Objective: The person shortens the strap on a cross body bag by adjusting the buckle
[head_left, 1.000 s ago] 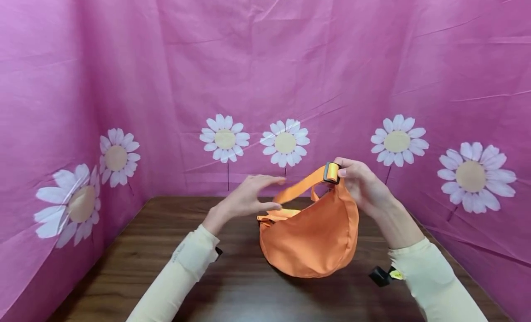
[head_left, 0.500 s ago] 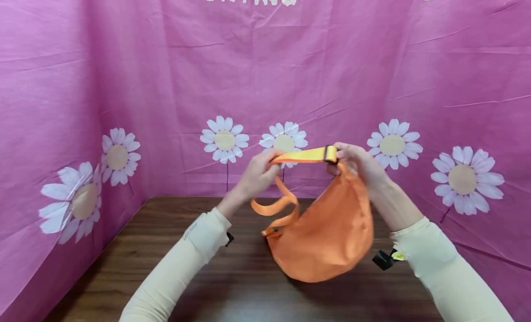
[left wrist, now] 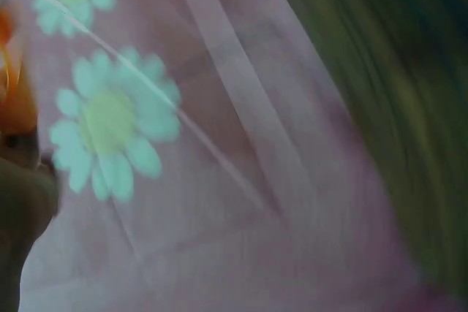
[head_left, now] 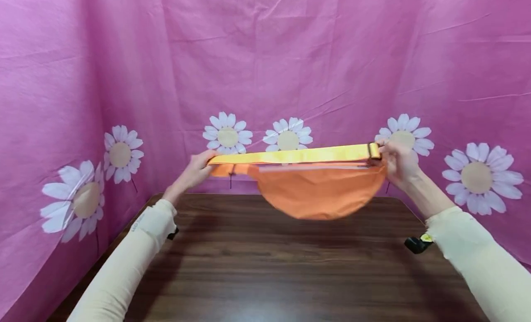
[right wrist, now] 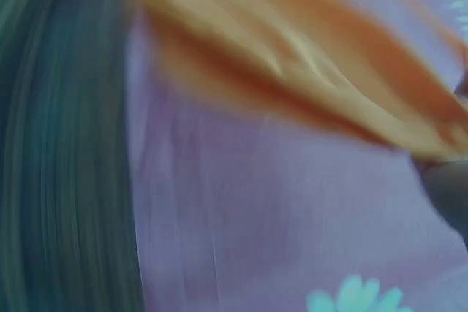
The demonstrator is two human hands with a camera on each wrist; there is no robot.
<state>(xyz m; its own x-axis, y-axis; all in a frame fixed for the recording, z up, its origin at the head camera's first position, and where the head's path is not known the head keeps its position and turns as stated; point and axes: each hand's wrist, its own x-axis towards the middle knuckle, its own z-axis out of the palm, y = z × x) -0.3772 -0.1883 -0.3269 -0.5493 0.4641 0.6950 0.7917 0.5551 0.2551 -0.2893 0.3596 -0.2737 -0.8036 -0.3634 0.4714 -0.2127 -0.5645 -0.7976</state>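
An orange half-moon waist bag (head_left: 321,193) hangs in the air above the table in the head view, its strap (head_left: 290,156) pulled straight between both hands. My left hand (head_left: 197,169) grips the strap's far left end, where it doubles back toward the bag. At the other end, my right hand (head_left: 399,164) pinches the strap and bag corner beside a dark slider buckle (head_left: 373,151). Blurred orange cloth of the bag (right wrist: 292,49) crosses the right wrist view. Only the edge of my left hand (left wrist: 25,202) and a bit of orange show in the left wrist view.
A dark wood-grain table (head_left: 265,266) lies below the bag. Pink cloth (head_left: 265,73) printed with white daisies encloses the back and both sides. A small black device (head_left: 416,244) is fixed at the right sleeve.
First relaxed beside the bag, my left hand took hold of the strap and drew it left. My right hand moved right, and the bag rose off the table with its strap stretched out.
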